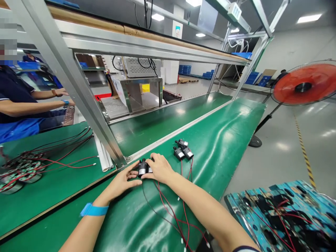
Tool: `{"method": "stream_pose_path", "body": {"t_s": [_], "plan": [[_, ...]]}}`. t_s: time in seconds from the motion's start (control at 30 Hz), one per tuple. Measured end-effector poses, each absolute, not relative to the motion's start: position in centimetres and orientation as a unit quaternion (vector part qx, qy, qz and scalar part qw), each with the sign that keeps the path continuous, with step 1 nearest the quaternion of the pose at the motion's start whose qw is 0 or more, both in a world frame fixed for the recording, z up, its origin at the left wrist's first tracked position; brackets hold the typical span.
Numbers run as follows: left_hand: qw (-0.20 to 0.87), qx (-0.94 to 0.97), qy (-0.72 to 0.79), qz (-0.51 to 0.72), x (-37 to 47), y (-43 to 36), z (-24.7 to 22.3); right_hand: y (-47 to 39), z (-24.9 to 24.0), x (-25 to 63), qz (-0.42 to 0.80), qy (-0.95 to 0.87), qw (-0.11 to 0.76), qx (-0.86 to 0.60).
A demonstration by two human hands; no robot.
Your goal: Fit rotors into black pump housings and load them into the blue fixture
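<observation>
Black casings, 2 pcs: first unit (142,168) is on the green bench (217,140), directly btwn the hands; second unit (150,170) just beside it, partly obscured. L hand (126,180) is to the left of first unit, fingers spread, thumb apart; firm contact not confirmed. R hand (160,168) pinches second unit, thumb on near side, fingers on far side. First unit's long axis runs approx. away from the wearer; upright or lying, can't tell. R hand is also the nearer to the 3-unit cluster (183,149), ahead and to its right, w/ red leads (181,168). Containers: blue tray (248,215), lower R, beside bench edge, holds dark parts (262,203) w/ red wires; qty. unclear. Round parts (33,175) w/ wires lie on adjoining bench (78,180), far L.
</observation>
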State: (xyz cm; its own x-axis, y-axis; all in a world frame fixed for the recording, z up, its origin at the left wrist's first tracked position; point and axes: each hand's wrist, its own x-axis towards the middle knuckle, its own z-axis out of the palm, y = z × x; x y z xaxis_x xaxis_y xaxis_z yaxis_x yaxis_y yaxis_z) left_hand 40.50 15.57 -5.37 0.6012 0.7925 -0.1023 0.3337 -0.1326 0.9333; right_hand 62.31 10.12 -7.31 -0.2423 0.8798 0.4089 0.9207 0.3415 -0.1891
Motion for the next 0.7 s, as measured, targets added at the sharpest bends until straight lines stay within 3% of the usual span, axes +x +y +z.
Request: {"method": "stream_pose_path", "body": {"t_s": [0.23,0.53,0.7], "plan": [[0.615,0.555,0.435,0.352,42.9,9.7,-6.6,7.6,-5.6,60.6,0.008,-0.725,0.250,-0.642],[0.855,0.358,0.268,0.261,47.7,-1.9,-1.3,2.7,3.3,61.2,-0.067,-0.700,0.340,-0.625],[0.803,0.450,0.291,0.262,46.6,-3.3,0.9,-0.1,7.8,66.1,-0.132,-0.640,0.370,-0.661]]}}
